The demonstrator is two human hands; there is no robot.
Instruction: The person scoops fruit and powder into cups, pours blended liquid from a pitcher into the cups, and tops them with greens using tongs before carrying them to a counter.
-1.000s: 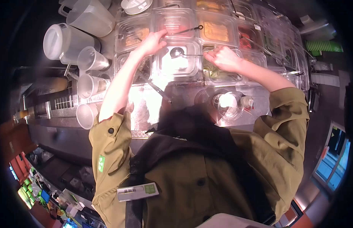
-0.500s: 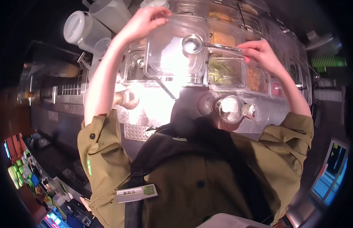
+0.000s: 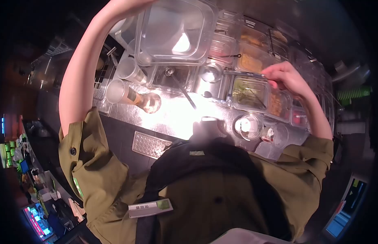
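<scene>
My left hand (image 3: 132, 5) is at the top edge, its fingers mostly cut off. It holds up a large clear plastic container (image 3: 172, 34), tilted, with a bright glare on it. My right hand (image 3: 285, 78) is closed on the long metal handle of a ladle (image 3: 210, 74). The ladle's round bowl sits over a metal pan (image 3: 215, 90), left of the hand. Below the handle is a clear tub of green leaves or slices (image 3: 250, 95). A tub of orange pieces (image 3: 278, 103) lies just under my right hand.
Several ingredient tubs, one with yellow-orange food (image 3: 250, 61), fill the back right. A dark pan (image 3: 172, 77) with a long spoon is left of the ladle. Clear cups (image 3: 130, 71) and a tipped glass vessel (image 3: 150, 102) lie leftward. A glass jar (image 3: 248, 126) stands near the front edge.
My left hand has moved up and left with the clear container, uncovering the dark pan. The ladle in my right hand appears lower, with its bowl no longer in front of the container.
</scene>
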